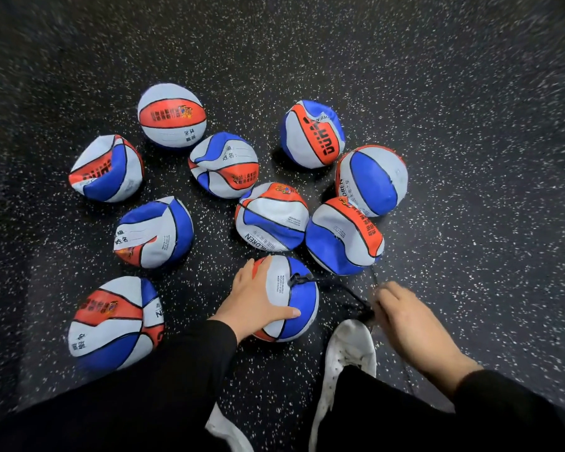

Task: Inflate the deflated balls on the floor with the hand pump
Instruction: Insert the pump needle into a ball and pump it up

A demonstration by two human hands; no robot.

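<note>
Pumping goes best with the ball (289, 298) pinned on the floor (470, 158): the left hand (253, 296) lies on it, fingers spread. The right hand (405, 316) grips the pump (367, 313) (mostly hidden); keep the hose (340, 288) slack.

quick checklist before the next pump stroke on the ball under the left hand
1. Ball steadied: ok. The left hand rests on the ball on the floor.
2. Hose connected: ok as far as it shows. The black hose ends at a fitting on top of the ball; needle depth cannot tell.
3. Grip on pump: cannot tell. The right hand is blurred, curled at the hose's near end; the pump body is hidden.
4. Foot by the pump: cannot tell. The white shoe sits next to the hose end.
5. Ball firmness: cannot tell; it looks round.
6. Work left: not ok. Several other balls are crumpled.
</note>
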